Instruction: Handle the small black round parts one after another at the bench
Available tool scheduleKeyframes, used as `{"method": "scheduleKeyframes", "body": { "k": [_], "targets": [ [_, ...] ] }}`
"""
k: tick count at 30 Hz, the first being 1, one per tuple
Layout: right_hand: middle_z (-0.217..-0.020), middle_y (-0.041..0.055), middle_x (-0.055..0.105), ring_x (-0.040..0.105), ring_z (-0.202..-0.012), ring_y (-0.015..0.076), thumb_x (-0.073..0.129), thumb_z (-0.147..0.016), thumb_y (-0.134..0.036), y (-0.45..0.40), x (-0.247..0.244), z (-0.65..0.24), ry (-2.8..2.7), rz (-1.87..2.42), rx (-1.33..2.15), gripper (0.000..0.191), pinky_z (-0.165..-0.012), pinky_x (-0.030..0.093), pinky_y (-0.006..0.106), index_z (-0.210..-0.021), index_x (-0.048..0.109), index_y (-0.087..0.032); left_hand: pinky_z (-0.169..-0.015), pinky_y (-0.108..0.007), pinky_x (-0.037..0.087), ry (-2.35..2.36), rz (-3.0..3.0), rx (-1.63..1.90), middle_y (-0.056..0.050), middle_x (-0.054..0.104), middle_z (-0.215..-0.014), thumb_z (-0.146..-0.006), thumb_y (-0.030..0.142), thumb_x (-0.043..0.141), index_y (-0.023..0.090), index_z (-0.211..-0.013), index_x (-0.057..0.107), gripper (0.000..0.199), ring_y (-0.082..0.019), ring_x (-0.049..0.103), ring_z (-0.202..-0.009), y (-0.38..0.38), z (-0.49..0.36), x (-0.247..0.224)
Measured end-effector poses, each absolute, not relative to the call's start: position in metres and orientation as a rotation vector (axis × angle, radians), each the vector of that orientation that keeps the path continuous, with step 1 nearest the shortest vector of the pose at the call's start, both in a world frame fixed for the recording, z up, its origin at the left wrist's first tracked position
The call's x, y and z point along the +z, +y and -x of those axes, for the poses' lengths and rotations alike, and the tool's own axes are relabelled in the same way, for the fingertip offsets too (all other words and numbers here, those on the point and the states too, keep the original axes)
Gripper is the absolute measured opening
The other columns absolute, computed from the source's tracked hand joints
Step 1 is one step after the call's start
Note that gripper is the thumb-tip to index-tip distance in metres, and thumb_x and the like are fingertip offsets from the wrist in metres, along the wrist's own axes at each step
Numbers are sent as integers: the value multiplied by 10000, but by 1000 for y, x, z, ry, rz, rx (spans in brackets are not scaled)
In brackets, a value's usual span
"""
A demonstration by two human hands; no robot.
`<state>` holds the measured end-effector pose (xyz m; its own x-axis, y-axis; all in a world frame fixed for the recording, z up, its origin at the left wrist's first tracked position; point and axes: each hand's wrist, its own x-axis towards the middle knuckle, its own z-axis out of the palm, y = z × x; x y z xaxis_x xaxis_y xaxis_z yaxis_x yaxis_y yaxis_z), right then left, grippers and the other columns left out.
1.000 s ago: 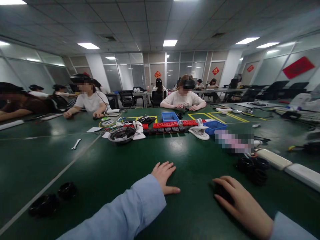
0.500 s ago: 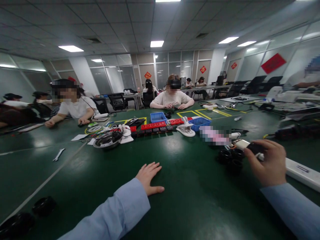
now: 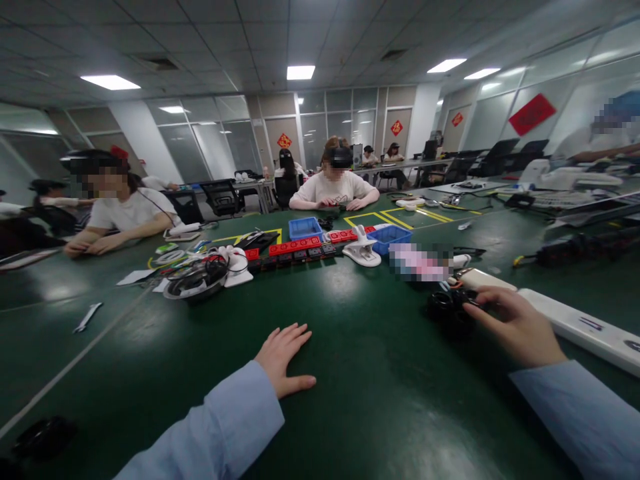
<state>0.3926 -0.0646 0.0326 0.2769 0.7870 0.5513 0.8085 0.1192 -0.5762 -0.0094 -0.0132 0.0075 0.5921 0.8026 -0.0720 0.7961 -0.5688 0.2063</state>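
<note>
My left hand (image 3: 284, 360) lies palm down on the green table (image 3: 350, 380), its fingers spread and holding nothing. At the right, my right hand (image 3: 523, 327) pinches a glossy black ring-shaped part (image 3: 469, 298) between thumb and fingers. It is at the edge of a small cluster of similar hollow black parts (image 3: 441, 303). Whether the pinched part rests on the others or just above them I cannot tell. A long white device (image 3: 575, 327) lies just beyond my right hand.
Across the middle stand a metal bowl of cables (image 3: 195, 287), a red-and-black row of blocks (image 3: 295, 248), a white clamp (image 3: 363, 252) and blue bins (image 3: 390, 237). A wrench (image 3: 89, 317) lies left. More black parts (image 3: 45, 437) sit lower left. Co-workers (image 3: 335, 187) sit opposite.
My right hand has moved left and down with the black part, to the black cluster. My left hand keeps its place on the table. The view has shifted slightly.
</note>
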Motion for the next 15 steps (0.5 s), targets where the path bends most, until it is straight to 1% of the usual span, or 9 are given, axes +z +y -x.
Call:
{"method": "scheduleKeyframes", "body": {
  "k": [3,10,15],
  "targets": [
    [-874,79,571,535,-841,225,514,-643,-534,-68,30,-392,-1577,1629,-91,341,-784,407,359,-615,491,-195,-1027,-468,163,1327,-2601,41,-61,279,-1371,-634,663,456,214,-1285,314,803,-251,228,-1260,-14,9,9],
    [-916,95,579,536,-882,243,497,-617,-587,-76,25,-390,-1639,1720,-92,389,-838,386,381,-595,522,-199,-1027,-471,171,1333,-2587,16,-44,275,-1374,-641,648,466,212,-1291,304,798,-253,226,-1260,-15,7,14],
    [-967,99,582,541,-903,262,512,-618,-555,-77,18,-392,-1668,1810,18,354,-817,403,392,-631,524,-201,-1029,-470,165,1327,-2588,16,-43,274,-1374,-641,659,452,206,-1290,307,804,-247,223,-1262,-16,7,15]
  ]
}}
